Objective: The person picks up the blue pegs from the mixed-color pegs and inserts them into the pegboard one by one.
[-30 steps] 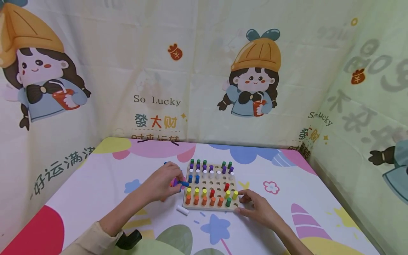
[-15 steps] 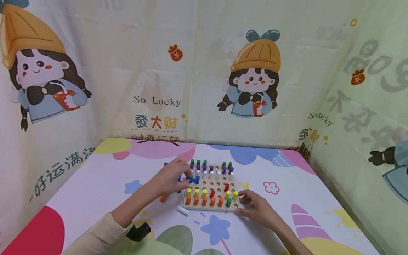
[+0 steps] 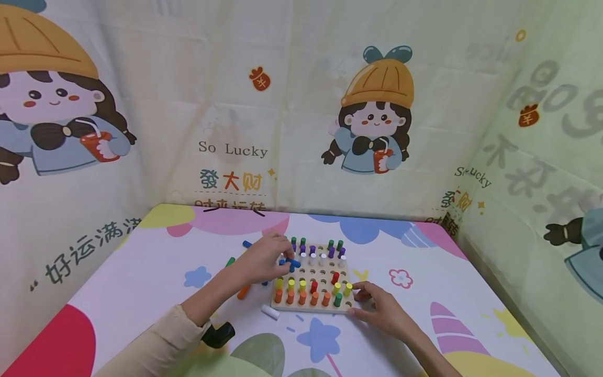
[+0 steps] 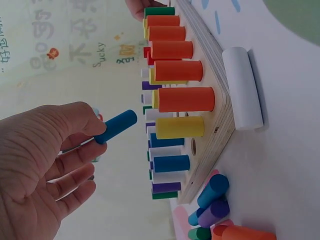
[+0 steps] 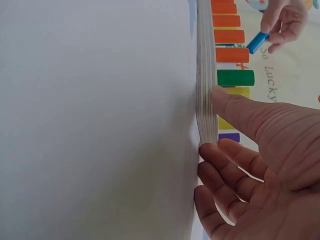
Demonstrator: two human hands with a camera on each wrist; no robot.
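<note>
Cartoon-print walls enclose a colourful surface (image 3: pixel 141 272). The left hand (image 3: pixel 264 259) pinches a blue peg (image 3: pixel 293 263) above the board's (image 3: pixel 350 310) blue row; it should go in upright over an empty hole. The right hand (image 3: pixel 381 309), fingers relaxed, steadies the board's near corner.

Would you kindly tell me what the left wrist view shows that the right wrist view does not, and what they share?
Only the left wrist view shows the white peg lying on the table beside the board, and the loose pegs heaped at the board's other end. Only the right wrist view shows the right hand, its thumb on the peg board edge, fingers against its side. Both show the left hand pinching the blue peg above the board, and the row of orange pegs.
</note>
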